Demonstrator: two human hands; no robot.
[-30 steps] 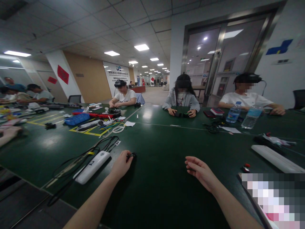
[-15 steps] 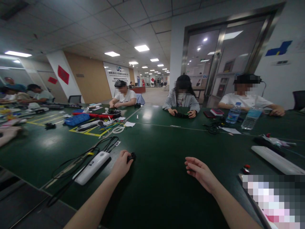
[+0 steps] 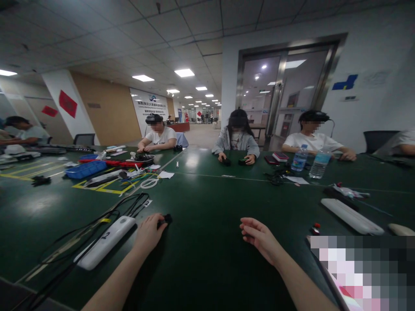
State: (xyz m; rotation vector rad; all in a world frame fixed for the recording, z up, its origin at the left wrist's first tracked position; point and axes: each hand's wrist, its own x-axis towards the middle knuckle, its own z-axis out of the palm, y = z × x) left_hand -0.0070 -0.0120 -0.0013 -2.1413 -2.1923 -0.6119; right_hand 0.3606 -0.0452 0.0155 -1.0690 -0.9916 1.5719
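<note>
My left hand (image 3: pixel 151 233) is closed around a small black object (image 3: pixel 167 218) at the table surface. Only its dark end shows past my fingertips, so its kind cannot be made out. My right hand (image 3: pixel 257 237) hovers over the green table (image 3: pixel 201 255), palm turned inward. Its fingers are slightly curved and apart, with nothing visible between them. A white power strip (image 3: pixel 105 242) marked 2 lies just left of my left hand, black cables running from it.
Across the table sit several people with head-worn cameras. At right are two water bottles (image 3: pixel 299 158), a long white power strip (image 3: pixel 352 216) and a pixelated screen (image 3: pixel 363 276). A blue tray (image 3: pixel 86 169), a white cable coil (image 3: pixel 149 183) and loose wires lie at left.
The view has turned a little to the right, shifting the scene leftward. My hands keep nearly the same pose. The person opposite now has dark pieces apart, one at each hand.
</note>
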